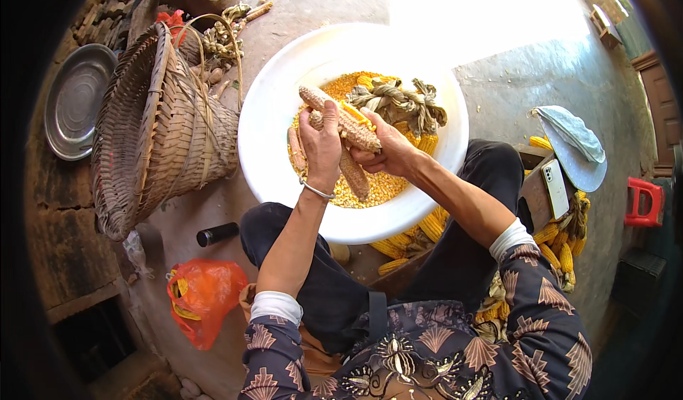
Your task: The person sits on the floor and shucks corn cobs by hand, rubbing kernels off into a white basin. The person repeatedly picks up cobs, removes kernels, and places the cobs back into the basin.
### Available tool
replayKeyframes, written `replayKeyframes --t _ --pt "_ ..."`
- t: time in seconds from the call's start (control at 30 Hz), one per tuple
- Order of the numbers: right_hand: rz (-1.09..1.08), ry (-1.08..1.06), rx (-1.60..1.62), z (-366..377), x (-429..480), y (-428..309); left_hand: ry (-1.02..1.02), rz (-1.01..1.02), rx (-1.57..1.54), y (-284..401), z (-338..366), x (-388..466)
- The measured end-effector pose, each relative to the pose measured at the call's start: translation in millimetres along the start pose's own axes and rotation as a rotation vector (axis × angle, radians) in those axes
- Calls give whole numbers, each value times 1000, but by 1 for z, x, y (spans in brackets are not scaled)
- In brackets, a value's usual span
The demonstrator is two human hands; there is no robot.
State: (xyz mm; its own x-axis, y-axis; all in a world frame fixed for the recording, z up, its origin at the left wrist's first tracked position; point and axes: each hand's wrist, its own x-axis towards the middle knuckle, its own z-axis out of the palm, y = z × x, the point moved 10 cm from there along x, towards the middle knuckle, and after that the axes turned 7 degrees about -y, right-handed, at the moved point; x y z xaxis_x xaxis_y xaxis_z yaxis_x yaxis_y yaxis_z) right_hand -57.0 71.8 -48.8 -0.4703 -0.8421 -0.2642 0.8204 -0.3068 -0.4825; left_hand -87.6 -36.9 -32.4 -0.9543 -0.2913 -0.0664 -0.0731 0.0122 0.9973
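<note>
A mostly stripped corn cob (pixel 358 131) slants across the basin, with a short band of yellow kernels left along its upper side. My left hand (pixel 323 146) grips it from the left, thumb on top; the tip of another bare cob (pixel 316 120) shows by its fingers. On the right end, my right hand (pixel 388 145) is closed around the cob, its thumb at the kernels. Below is a large white basin (pixel 261 149) holding loose corn kernels (pixel 381 189). A bare cob (pixel 354 173) lies on the kernels under my hands. Braided dry husks (pixel 397 101) with unshelled ears rest at the basin's right side.
A woven basket (pixel 187 133) lies tipped at the left, near a metal tray (pixel 80 101). A black cylinder (pixel 217 234) and an orange plastic bag (pixel 208 298) are on the floor. Right of my knee are a phone (pixel 555 189), a light-blue hat (pixel 573 149) and corn ears (pixel 560 248).
</note>
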Motion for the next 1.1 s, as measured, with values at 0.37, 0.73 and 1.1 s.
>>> replayKeyframes --t 0.37,0.73,1.1 --pt "-146 154 29 -22 -14 -23 -174 -471 -579 -20 11 -4" --pt "-253 320 -459 -25 -8 -25 -133 -190 -238 -4 11 -26" --pt "-470 684 -1516 -9 -24 -69 -324 -455 -546 -37 28 -20"
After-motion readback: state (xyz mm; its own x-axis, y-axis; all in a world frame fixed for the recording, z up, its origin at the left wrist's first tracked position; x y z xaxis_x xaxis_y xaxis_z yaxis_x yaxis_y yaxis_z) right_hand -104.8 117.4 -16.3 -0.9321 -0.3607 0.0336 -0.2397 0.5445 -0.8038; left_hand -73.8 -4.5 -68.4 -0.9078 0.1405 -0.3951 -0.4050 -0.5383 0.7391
